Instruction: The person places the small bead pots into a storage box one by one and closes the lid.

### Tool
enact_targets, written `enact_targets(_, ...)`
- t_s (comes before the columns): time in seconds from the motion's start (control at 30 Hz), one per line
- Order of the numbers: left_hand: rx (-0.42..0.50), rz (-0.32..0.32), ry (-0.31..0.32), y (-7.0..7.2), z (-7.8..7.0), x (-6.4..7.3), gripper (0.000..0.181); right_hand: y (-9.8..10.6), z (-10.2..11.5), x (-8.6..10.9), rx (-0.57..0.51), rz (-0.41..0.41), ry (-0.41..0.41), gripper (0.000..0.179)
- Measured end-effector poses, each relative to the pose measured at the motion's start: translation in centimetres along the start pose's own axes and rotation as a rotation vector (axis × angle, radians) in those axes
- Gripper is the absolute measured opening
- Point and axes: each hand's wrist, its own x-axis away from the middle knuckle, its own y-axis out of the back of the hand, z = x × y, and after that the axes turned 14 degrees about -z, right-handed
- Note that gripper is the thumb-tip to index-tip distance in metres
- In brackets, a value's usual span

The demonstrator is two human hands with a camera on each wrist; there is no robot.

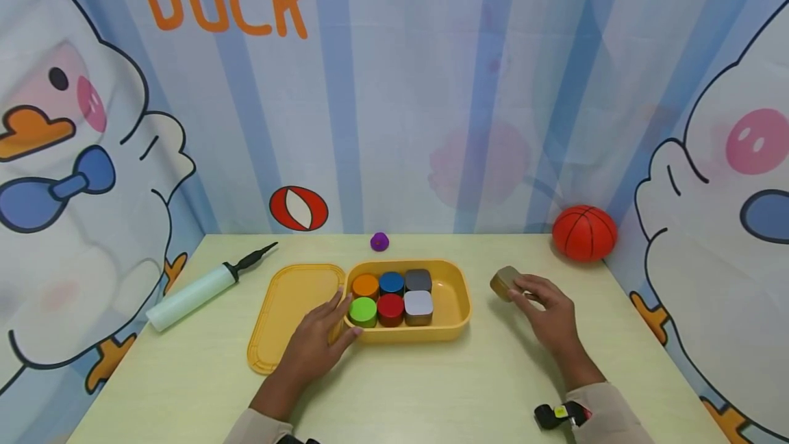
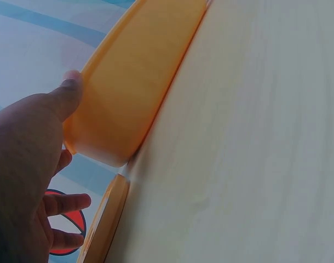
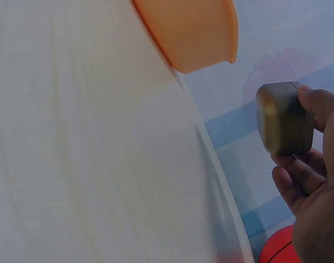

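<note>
A yellow plastic container (image 1: 457, 293) stands in the middle of the table with several small tins at its left and centre: round orange (image 1: 366, 286), blue (image 1: 391, 282), green (image 1: 363, 312) and red ones (image 1: 390, 309), plus square dark grey (image 1: 418, 279) and silver ones (image 1: 418, 303). My left hand (image 1: 316, 344) rests at the container's left end, thumb touching its front rim and the other fingers fairly straight. To the right, above the table, my right hand (image 1: 548, 310) pinches a small square gold tin (image 3: 284, 118) between thumb and fingers, apart from the container.
The container's flat yellow lid (image 1: 290, 314) lies at its left, partly behind my left hand. Farther left is a pale green hand pump (image 1: 197, 297). A small purple object (image 1: 379, 242) sits at the back edge, a red basketball (image 1: 584, 233) at the back right corner.
</note>
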Motion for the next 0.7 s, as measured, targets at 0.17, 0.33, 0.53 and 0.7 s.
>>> enact_targets(0.17, -0.001, -0.01, -0.015, 0.0, 0.0, 0.1, 0.072, -0.5, 0.6, 0.1, 0.0, -0.007, 0.039, 0.031)
enact_targets(0.33, 0.005, 0.007, 0.002, 0.1, 0.0, 0.1, 0.072, -1.2, 1.8, -0.3, -0.024, 0.003, 0.069, 0.03)
enact_targets(0.53, 0.0, 0.032, 0.025, 0.0, 0.1, -0.1, 0.074, -2.2, 2.7, -0.7, -0.092, 0.055, 0.09, 0.03)
enact_targets(0.7, -0.007, 0.015, 0.02, 0.0, 0.0, 0.0, 0.074, -3.3, 3.1, -1.0, -0.117, 0.125, 0.138, 0.035)
